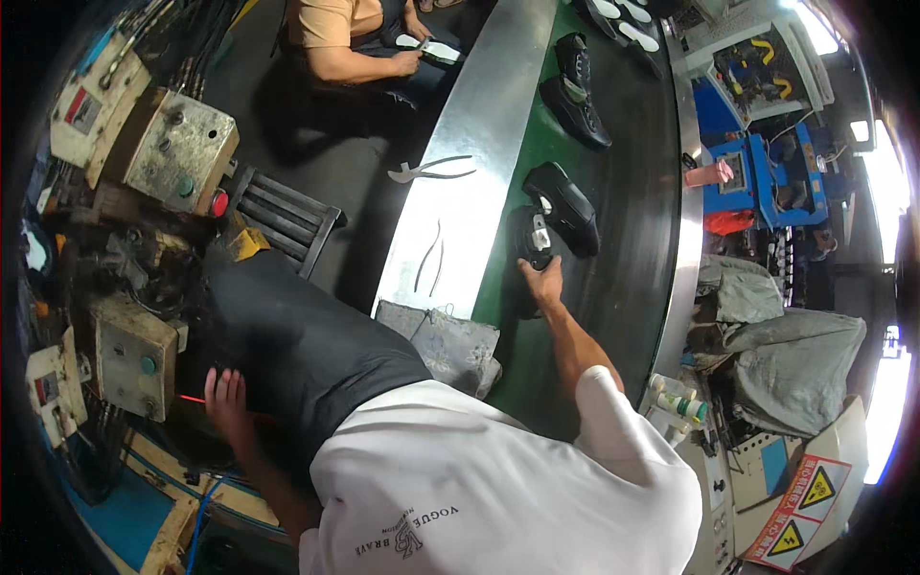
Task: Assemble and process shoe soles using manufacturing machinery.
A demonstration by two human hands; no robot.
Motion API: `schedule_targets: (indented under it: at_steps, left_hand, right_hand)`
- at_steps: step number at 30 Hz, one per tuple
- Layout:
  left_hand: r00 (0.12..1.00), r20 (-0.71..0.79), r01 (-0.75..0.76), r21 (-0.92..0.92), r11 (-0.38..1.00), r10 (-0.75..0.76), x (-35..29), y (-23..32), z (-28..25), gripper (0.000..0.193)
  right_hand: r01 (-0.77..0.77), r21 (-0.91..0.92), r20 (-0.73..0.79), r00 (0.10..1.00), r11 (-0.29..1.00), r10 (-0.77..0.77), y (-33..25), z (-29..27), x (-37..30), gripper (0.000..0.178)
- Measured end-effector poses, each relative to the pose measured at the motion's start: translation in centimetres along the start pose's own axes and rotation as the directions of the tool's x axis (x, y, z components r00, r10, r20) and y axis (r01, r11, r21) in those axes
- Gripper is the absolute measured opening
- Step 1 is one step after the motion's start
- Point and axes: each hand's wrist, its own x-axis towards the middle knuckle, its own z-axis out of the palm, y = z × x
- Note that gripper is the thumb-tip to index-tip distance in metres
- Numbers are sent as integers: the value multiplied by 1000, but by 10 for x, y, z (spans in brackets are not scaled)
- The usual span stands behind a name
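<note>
My right hand (543, 282) reaches over the green conveyor belt (508, 283) and closes on the end of a black shoe (524, 233) with a white patch inside its opening. Against that shoe lies another black shoe (571, 213). Down at the left, my left hand (226, 397) is empty with its fingers stretched out, near a worn control box (140, 362) with a green button. Pincers (436, 172) lie on the metal ledge (458, 206) beside the belt, and a second thin-handled tool (432, 264) rests nearer to me.
Farther along the belt are more black shoes (578, 110). A seated co-worker (359, 53) holds a shoe with a white sole beyond the slatted stool (283, 216). A grey cloth-like cover (443, 345) hangs at the ledge's near end. Machines stand on both sides, with bottles (682, 406) at right.
</note>
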Motion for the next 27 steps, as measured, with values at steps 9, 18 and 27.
schedule_targets:
  at_steps: [9,18,27]
  left_hand:
    - [899,188,437,-319,841,-396,70,112,225,52]
    - [837,538,451,-567,690,-105,105,176,313,75]
    - [959,-33,239,-448,862,-283,75,163,200,38]
  right_hand:
    - [-303,607,447,895,734,0,9,-35,-17,60]
    - [-553,752,640,480,359,-600,-246,-53,-182,94]
    - [229,718,545,403,657,-735,-346,60,-278,71]
